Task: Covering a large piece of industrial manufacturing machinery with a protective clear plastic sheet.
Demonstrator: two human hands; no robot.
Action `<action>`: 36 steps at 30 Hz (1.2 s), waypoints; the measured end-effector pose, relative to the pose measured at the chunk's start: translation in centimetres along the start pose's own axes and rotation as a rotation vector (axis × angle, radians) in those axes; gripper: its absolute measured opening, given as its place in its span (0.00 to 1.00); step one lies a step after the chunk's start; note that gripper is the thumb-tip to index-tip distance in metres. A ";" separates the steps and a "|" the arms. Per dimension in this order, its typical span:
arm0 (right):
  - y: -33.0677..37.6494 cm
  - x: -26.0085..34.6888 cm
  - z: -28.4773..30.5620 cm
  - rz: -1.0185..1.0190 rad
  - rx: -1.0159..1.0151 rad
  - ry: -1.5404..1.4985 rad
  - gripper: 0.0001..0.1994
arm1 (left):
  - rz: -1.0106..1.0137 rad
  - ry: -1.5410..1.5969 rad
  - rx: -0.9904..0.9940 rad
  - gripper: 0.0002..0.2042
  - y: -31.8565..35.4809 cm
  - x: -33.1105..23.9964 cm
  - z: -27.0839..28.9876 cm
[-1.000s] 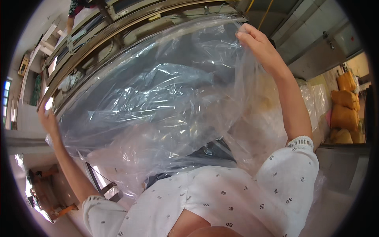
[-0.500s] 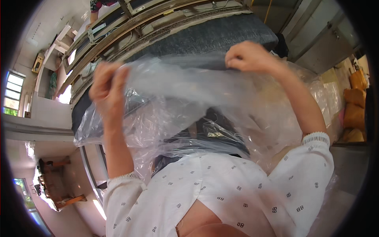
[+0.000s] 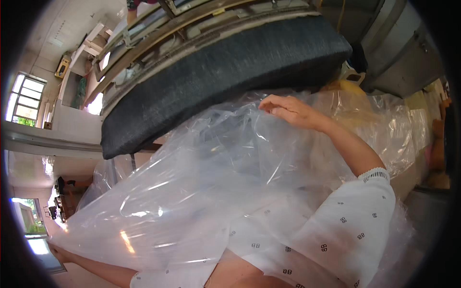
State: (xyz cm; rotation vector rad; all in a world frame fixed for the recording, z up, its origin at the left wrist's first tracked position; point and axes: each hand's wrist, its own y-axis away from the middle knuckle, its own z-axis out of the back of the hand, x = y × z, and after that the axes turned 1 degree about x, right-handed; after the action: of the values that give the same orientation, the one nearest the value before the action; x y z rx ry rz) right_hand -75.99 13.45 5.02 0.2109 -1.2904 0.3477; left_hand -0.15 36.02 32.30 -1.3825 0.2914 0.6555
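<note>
A large clear plastic sheet spreads in front of my body, stretched between my two hands. My left hand is far out at the lower left, closed at the sheet's corner, its fingers partly hidden by the film. My right hand pinches the sheet's upper edge with curled fingers, just below a dark cloth-covered padded board. Through the film my white patterned shirt shows.
Beyond the padded board runs a machine frame with long rails. More crumpled clear plastic lies at the right. A person's arm shows at the top left. Brown bundles sit at the far right edge.
My left hand has swung down and far out to the left, pulling the sheet wide. The right hand has come slightly lower. The padded board now shows uncovered.
</note>
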 end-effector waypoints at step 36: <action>4.9 1.3 4.4 -0.196 0.222 0.629 0.12 | -0.177 -0.060 0.827 0.17 26.2 3.9 -41.1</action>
State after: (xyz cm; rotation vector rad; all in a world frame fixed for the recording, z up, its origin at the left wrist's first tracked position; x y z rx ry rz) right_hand -81.47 16.59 7.25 0.3788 -0.6044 0.3516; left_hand -4.92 -1.42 1.13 -0.5843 0.3364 0.3564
